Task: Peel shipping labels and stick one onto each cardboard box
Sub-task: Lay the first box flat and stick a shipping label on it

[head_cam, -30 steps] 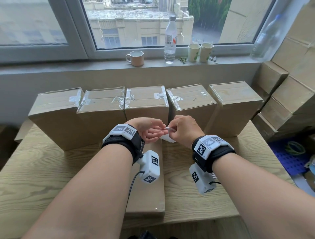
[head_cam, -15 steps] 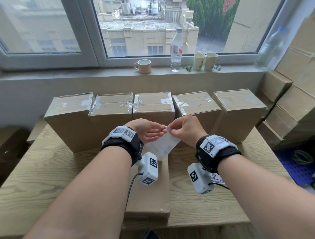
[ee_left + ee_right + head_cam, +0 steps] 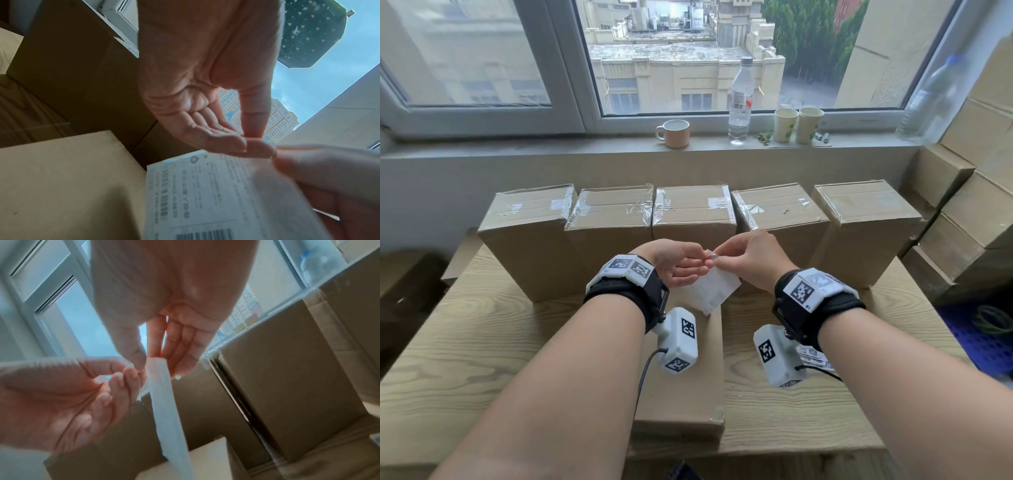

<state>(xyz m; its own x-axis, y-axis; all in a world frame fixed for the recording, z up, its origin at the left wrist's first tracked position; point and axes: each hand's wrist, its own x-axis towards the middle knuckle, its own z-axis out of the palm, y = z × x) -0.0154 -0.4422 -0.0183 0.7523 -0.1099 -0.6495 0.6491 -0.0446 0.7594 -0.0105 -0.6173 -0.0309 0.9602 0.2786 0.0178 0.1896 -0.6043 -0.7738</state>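
Observation:
A white shipping label (image 3: 714, 291) hangs by its top corner in front of me, above a flat cardboard box (image 3: 681, 394) lying on the wooden table (image 3: 482, 342). My left hand (image 3: 703, 263) and right hand (image 3: 718, 257) meet at that corner, and both pinch it. In the left wrist view the thumb and forefinger of the left hand (image 3: 255, 142) close on the label (image 3: 205, 194), its print and barcodes facing the camera. The right wrist view shows the right hand (image 3: 153, 359) pinching the top of the label (image 3: 168, 402), seen edge-on. Several sealed boxes (image 3: 693, 219) stand in a row behind.
More printed labels (image 3: 813, 356) lie on the table under my right wrist. Stacked cartons (image 3: 979, 205) fill the right side, with a blue crate (image 3: 983, 342) below them. A mug (image 3: 674, 133), a bottle (image 3: 739, 99) and two paper cups (image 3: 798, 125) stand on the windowsill.
The label, mostly hidden between my hands a second ago, now hangs down in full view below them. My head has tilted up a little; both hands stay together at the label's corner.

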